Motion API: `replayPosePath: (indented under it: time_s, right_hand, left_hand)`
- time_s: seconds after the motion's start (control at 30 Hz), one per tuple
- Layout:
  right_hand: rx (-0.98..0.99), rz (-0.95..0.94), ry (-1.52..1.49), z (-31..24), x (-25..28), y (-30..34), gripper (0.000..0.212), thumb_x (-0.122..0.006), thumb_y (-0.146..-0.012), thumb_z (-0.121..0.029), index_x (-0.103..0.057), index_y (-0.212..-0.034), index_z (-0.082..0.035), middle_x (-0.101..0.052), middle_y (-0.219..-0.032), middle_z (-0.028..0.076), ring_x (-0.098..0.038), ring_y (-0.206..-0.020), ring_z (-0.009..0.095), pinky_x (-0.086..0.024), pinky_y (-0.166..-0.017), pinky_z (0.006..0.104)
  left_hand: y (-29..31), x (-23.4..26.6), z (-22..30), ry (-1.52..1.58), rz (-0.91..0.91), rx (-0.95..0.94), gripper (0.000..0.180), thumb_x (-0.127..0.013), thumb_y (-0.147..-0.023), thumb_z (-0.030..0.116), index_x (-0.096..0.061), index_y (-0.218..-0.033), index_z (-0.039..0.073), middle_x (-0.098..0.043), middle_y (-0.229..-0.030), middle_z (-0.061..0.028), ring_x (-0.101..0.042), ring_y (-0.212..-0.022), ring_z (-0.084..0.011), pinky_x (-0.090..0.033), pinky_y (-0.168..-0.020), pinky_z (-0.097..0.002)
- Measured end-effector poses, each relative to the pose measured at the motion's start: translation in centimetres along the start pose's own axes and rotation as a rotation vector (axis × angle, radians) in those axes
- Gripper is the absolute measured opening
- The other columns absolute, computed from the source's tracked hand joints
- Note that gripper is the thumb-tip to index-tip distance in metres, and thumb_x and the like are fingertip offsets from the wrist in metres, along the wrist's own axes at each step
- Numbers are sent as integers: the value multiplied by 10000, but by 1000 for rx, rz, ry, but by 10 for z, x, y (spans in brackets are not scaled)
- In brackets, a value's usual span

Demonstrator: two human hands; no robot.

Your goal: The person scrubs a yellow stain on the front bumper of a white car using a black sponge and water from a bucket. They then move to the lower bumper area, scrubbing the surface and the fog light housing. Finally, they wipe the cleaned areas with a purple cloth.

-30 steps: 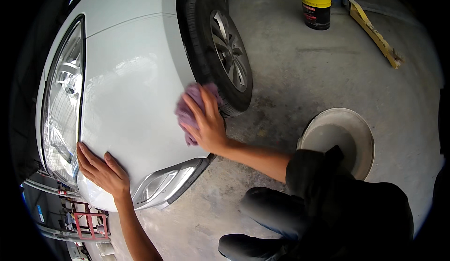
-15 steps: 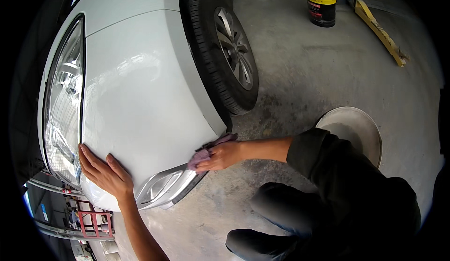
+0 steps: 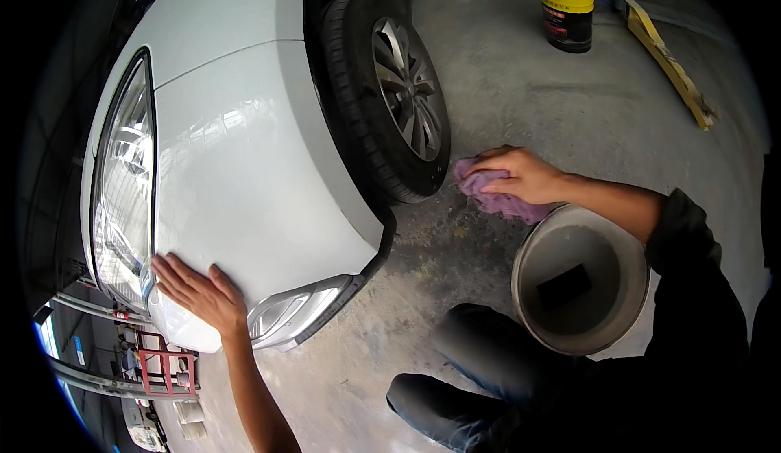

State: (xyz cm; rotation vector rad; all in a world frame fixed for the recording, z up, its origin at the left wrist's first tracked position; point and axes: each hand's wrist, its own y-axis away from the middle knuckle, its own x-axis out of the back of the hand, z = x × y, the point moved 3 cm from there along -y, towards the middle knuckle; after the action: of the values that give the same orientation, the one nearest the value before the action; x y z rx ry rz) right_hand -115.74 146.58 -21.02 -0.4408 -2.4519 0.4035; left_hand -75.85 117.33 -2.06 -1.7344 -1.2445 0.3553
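Note:
My left hand lies flat on the corner of a white car bumper, its fingers apart, close to the lower end of the headlight. In my right hand is a crumpled purple cloth, gripped from above. This hand is off the car, over the floor between the front wheel and a round bucket. Inside the bucket a dark rectangular piece shows against the pale bottom. Below my left hand's side of the bumper is a silver-trimmed lamp recess.
A black tub with a yellow band stands on the concrete floor at the far right. Beside it lies a long yellow strip. A red metal frame is at the lower left. My bent knees are near the bucket.
My right hand has left the bumper edge with the cloth and moved right and away, next to the bucket. The bucket's inside now shows. My left hand stays on the bumper.

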Motion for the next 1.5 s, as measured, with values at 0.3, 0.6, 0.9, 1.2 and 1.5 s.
replayPosePath:
  time_s: [0.3, 0.6, 0.9, 1.2, 1.5]
  right_hand:
    - [-507, -341, -42, 68, 10, 194, 328, -786, -912, -262, -712, -1110, -11, -704, -869, 168, -670, -788, 200, -523, -744, 369]
    - [-357, -393, 914, 132, -120, 291, 536, -761, -854, -425, -693, -1279, -106, -720, -1087, 221, -708, -1059, 341, -544, -961, 499]
    - [-620, -840, 732, 289, -94, 377, 406, -745, -835, -386, -785, -1124, -104, -740, -1138, 215, -721, -1051, 363, -581, -873, 498]
    - [-754, -559, -32, 26, 42, 136, 535, -853, -831, -408, -723, -1237, -83, -755, -1139, 82, -696, -1040, 203, -552, -929, 354]
    - [28, 30, -278, -212, 64, -197, 619, -862, -826, -486, -695, -1171, 0, -713, -1099, 85, -659, -1012, 161, -528, -912, 324]
  left_hand:
    - [-31, -52, 192, 141, -454, -477, 716, -468, -1051, 454, -351, -1593, 2, -288, -1693, -162, -202, -1592, -298, -139, -1311, -431]
    - [69, -58, 213, 41, -560, -869, 598, -424, -1065, 329, -408, -1568, 6, -354, -1670, -119, -278, -1565, -237, -149, -1303, -397]
    - [77, -49, 243, 148, -541, -959, 553, -467, -988, 236, -513, -1516, 76, -406, -1647, -35, -288, -1556, -190, -150, -1312, -383]
    - [17, -1, 132, 156, -572, -808, 532, -483, -1024, 255, -487, -1554, 213, -312, -1702, -18, -211, -1593, -188, -92, -1317, -466]
    - [3, 29, -27, 208, -194, 307, 677, -578, -1009, 263, -334, -1580, -9, -323, -1638, -239, -292, -1523, -427, -213, -1262, -548]
